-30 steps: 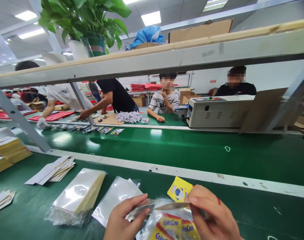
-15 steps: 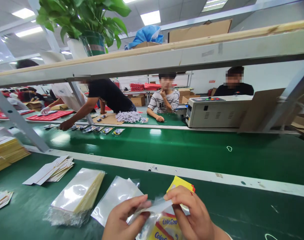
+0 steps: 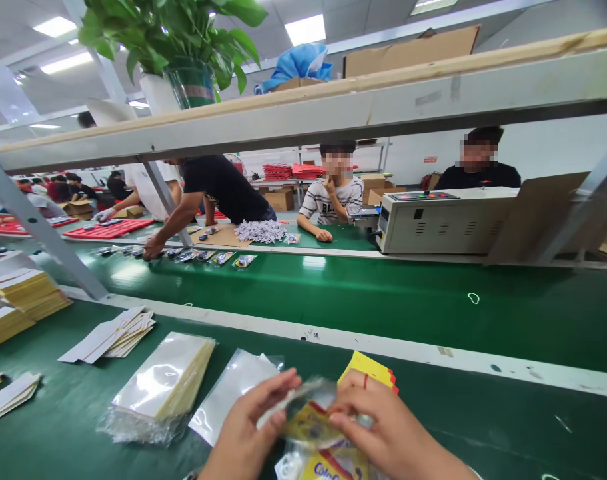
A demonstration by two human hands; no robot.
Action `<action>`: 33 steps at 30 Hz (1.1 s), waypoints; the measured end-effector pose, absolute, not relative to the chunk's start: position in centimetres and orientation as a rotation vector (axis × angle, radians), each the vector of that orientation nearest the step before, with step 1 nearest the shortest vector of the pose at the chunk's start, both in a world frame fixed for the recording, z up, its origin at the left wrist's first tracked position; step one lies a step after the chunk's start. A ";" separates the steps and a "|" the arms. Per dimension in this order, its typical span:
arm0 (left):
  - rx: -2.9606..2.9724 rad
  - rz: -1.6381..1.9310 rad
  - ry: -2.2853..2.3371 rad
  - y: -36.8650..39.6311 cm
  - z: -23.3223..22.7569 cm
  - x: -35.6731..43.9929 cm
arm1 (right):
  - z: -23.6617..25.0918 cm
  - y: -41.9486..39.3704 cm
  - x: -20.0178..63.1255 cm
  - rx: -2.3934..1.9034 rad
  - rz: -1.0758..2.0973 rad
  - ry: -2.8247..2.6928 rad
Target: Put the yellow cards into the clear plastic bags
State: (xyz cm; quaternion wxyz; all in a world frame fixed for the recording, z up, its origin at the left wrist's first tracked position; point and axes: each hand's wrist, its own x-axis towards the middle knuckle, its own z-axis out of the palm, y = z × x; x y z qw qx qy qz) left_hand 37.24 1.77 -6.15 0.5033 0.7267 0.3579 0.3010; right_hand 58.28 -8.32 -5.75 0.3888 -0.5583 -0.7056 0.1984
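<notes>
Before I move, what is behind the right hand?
Just beyond the right hand, yellow cards with red at their right side lie on the green table. The hand covers their nearer part, so any print there cannot be seen.

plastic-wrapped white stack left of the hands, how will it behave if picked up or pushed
The plastic-wrapped white stack may be slippery, given its glossy glare. Its thick, layered side suggests a fairly heavy block. The crumpled plastic at its near end would probably flop.

Right of yellow cards [image 3: 367, 369]: open room over tabletop [image 3: 513, 417]. Left: white sheets [image 3: 230, 387], wrapped stack [image 3: 160, 377] obstruct. Beyond, higher: shelf beam [image 3: 303, 115].
</notes>
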 end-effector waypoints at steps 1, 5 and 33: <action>1.896 0.695 1.022 3.0 -6.3 36.6 | -6.0 -8.5 58.6 -1.472 0.609 -1.717; 2.225 0.582 1.648 8.2 -7.4 34.1 | -8.0 -9.4 59.8 -1.773 0.877 -1.558; 1.934 0.740 1.454 9.9 -6.5 32.2 | -15.4 -9.6 68.6 -2.030 0.670 -1.008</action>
